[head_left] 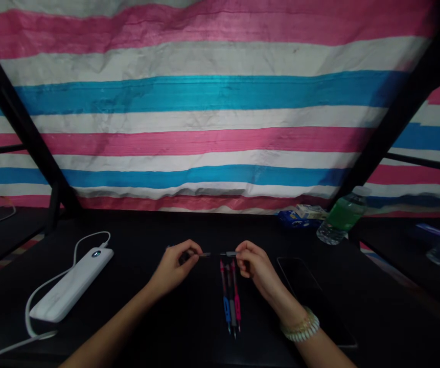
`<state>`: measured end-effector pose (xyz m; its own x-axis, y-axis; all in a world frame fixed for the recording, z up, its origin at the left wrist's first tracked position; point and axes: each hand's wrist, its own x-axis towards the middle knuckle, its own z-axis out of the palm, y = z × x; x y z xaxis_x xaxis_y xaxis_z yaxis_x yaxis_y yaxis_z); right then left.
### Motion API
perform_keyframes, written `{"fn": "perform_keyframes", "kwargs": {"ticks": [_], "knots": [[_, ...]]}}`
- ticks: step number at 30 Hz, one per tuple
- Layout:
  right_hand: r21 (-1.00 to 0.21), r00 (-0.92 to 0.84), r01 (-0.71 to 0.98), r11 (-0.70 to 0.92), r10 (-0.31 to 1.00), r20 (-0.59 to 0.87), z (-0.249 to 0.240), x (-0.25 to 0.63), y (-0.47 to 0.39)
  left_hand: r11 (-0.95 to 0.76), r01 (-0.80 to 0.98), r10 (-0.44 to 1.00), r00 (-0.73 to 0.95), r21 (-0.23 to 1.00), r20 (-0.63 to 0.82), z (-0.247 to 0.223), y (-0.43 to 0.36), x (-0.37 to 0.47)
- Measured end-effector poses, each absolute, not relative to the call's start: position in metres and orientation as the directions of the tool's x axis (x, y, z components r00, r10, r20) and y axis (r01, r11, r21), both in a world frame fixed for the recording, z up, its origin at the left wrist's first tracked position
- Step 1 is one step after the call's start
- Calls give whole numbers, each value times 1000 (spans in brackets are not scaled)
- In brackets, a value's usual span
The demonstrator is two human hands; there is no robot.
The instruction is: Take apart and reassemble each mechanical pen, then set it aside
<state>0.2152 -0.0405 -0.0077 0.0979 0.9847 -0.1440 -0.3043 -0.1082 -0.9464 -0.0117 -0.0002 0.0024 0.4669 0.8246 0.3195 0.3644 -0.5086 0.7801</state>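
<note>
Three pens lie side by side on the black table [158, 327], their tips toward me: a blue one [226, 306], a grey one [232, 309] and a pink one [237, 304]. Beyond their far ends, my left hand [179, 263] pinches a thin dark pen part [205, 254] that points right. My right hand [254, 263], with a beaded bracelet on the wrist, pinches a grey pen part [230, 253] that points left. The two parts face each other in line; whether they touch is too dark to tell.
A white power bank [72, 286] with a cable lies at the left. Right of my right hand are a dark phone [315, 296], a bottle with a green label [344, 214] and a blue packet [298, 219]. Black frame bars [24, 117] stand before a striped sheet [204, 92].
</note>
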Motion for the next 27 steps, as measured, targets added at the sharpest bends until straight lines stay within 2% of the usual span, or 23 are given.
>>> {"fn": "perform_keyframes", "kwargs": {"ticks": [4,10,15,20,23,27], "knots": [[-939,92,-323,-121,983,-158,-10,217,-39,-508,323,822,458,799,338,3,2,-14],[-934,-5,-316,-169,984,-176,-10,212,-40,-565,211,797,391,797,461,2,2,-12],[-964,-163,-191,-184,975,-154,-11,209,-43,-357,-15,879,333,934,341,-2,2,-7],[-992,-318,-55,-112,944,-89,-15,206,-46,-237,-137,898,348,962,271,-5,1,-2],[-985,-322,-84,-150,940,-116,-16,206,-45,-188,-191,917,317,964,242,-8,2,-2],[-970,-272,-124,-209,947,-169,-14,209,-43,-47,-354,958,250,934,143,-9,5,-4]]}}
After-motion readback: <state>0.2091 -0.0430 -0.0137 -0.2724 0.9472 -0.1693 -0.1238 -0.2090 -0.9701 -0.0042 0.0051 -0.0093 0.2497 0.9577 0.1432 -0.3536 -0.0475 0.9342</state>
